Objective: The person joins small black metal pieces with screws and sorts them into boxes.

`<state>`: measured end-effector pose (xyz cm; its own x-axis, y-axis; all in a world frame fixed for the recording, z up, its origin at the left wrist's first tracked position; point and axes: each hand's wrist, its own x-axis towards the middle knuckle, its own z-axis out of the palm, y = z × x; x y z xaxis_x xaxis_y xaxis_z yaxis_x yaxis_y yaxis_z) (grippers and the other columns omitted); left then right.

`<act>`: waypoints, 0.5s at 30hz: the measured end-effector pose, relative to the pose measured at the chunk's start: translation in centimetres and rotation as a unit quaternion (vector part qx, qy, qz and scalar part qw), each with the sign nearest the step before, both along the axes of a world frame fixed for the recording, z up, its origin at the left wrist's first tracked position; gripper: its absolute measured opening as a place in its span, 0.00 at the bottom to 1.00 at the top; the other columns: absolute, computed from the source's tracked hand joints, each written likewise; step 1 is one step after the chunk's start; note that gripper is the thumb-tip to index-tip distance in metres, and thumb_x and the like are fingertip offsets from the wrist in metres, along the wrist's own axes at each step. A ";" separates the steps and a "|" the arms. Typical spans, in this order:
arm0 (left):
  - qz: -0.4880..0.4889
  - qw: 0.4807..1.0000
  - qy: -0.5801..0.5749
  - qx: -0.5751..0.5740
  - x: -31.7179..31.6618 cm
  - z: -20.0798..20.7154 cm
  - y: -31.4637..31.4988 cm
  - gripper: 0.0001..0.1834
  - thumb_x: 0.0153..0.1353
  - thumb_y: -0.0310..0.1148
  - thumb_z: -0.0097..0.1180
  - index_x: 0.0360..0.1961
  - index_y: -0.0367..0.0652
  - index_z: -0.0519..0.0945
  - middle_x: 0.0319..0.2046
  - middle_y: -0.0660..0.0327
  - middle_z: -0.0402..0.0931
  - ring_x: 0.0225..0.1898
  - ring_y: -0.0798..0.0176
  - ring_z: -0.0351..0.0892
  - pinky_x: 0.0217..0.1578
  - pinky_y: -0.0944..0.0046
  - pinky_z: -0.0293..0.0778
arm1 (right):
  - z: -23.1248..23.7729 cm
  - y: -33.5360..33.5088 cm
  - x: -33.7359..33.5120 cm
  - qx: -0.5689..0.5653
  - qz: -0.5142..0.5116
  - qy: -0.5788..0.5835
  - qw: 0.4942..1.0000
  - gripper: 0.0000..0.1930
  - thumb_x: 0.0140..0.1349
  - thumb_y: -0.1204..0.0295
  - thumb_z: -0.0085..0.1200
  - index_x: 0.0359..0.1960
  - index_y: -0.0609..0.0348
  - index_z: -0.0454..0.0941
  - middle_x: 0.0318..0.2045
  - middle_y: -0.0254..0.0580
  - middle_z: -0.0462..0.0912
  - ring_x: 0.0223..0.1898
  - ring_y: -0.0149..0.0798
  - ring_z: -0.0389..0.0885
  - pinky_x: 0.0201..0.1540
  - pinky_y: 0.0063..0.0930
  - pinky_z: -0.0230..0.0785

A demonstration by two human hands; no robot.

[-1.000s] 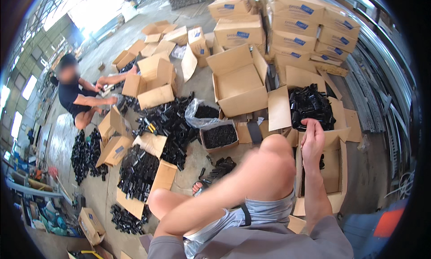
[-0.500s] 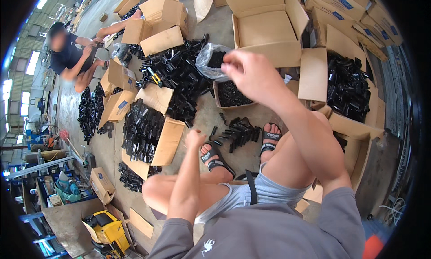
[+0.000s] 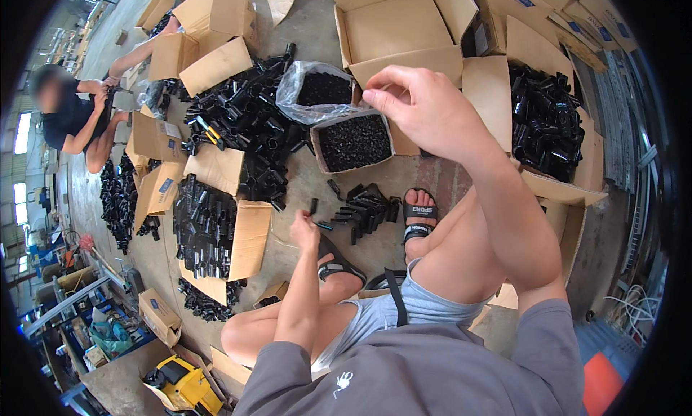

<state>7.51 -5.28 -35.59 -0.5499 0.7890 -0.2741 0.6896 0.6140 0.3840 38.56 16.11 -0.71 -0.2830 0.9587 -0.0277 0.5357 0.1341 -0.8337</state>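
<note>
My left hand is closed, with a short black tube piece sticking up from its fingers. It is near my left sandal, left of a small group of black tube pieces on the floor. My right hand is raised, its fingers curled and thumb close to the fingertips; whatever they may hold cannot be made out. Just left of it are a clear plastic bag of small black parts and, below that, an open carton filled with small black pieces.
A heap of black tubes lies beyond, with a yellow-handled tool on it. A carton of stacked tubes stands left; another carton of black parts stands right. A large open carton is ahead. A co-worker sits far left.
The view has shifted, so the cartons sit further left. My right hand has drawn away from above the plastic bag. A black tube piece now shows upright at my left fingers.
</note>
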 end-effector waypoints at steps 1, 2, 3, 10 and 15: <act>0.009 0.999 -0.020 0.039 0.1 0.4 0.2 0.06 0.66 0.29 0.56 0.43 0.44 0.78 0.33 0.48 0.85 0.40 0.42 0.85 0.41 0.47 0.78 | -0.3 0.3 0.2 0.000 -0.005 -0.008 1.000 0.18 0.69 0.58 0.59 0.46 0.62 0.86 0.34 0.52 0.88 0.37 0.49 0.87 0.43 0.40 0.77; 0.017 0.996 -0.037 0.079 -0.1 1.0 0.7 0.06 0.68 0.28 0.55 0.45 0.44 0.75 0.33 0.50 0.85 0.38 0.45 0.86 0.39 0.50 0.80 | -0.4 0.4 0.5 0.001 -0.011 -0.014 1.000 0.18 0.69 0.58 0.58 0.46 0.62 0.86 0.35 0.51 0.89 0.37 0.48 0.88 0.44 0.40 0.77; 0.074 0.979 -0.144 0.124 -0.6 1.3 1.2 0.06 0.70 0.28 0.55 0.46 0.44 0.73 0.35 0.53 0.85 0.37 0.52 0.85 0.36 0.54 0.81 | -0.6 0.7 0.2 0.003 -0.004 -0.026 1.000 0.19 0.69 0.57 0.58 0.47 0.61 0.86 0.36 0.50 0.89 0.38 0.47 0.87 0.44 0.40 0.76; 0.194 0.776 -0.535 0.273 -2.5 11.4 5.5 0.09 0.73 0.30 0.59 0.49 0.47 0.71 0.47 0.59 0.83 0.42 0.69 0.81 0.44 0.62 0.82 | -1.8 0.3 -0.7 -0.023 0.047 -0.068 0.996 0.18 0.70 0.57 0.57 0.48 0.61 0.85 0.33 0.49 0.88 0.36 0.47 0.86 0.44 0.39 0.75; 0.169 0.791 -0.505 0.301 -2.4 19.1 5.8 0.10 0.72 0.29 0.59 0.51 0.42 0.75 0.46 0.57 0.84 0.41 0.67 0.83 0.38 0.68 0.80 | -1.1 -1.0 -1.3 -0.014 0.054 -0.067 0.996 0.19 0.69 0.57 0.58 0.48 0.60 0.85 0.33 0.50 0.87 0.37 0.48 0.86 0.44 0.40 0.76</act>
<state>5.11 0.53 -16.45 -0.4975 0.7988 -0.3383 -0.3200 0.1935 0.9274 37.31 15.11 -1.81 -0.3768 0.9210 -0.0987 0.6268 0.1750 -0.7593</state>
